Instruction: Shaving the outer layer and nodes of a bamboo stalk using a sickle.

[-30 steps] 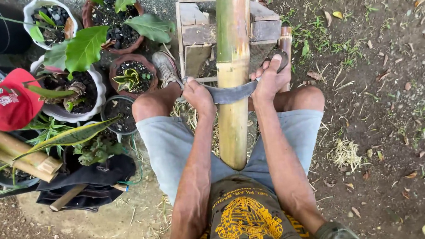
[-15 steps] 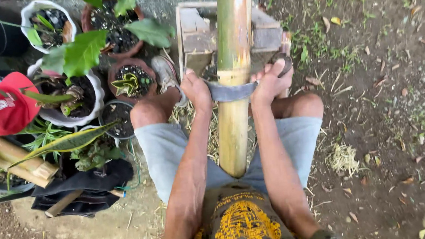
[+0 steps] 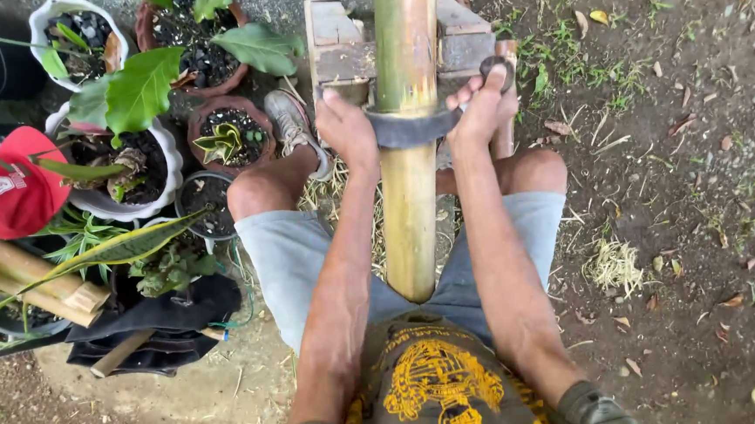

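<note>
A bamboo pole (image 3: 409, 149) runs from the seated person's lap toward 12 o'clock, resting on a wooden block (image 3: 343, 44). A curved blade (image 3: 407, 130) lies across it: the left hand (image 3: 346, 131) is closed around its 9 o'clock end, the right hand (image 3: 481, 110) around its 3 o'clock handle. Potted plants (image 3: 126, 105) stand at 10 o'clock.
</note>
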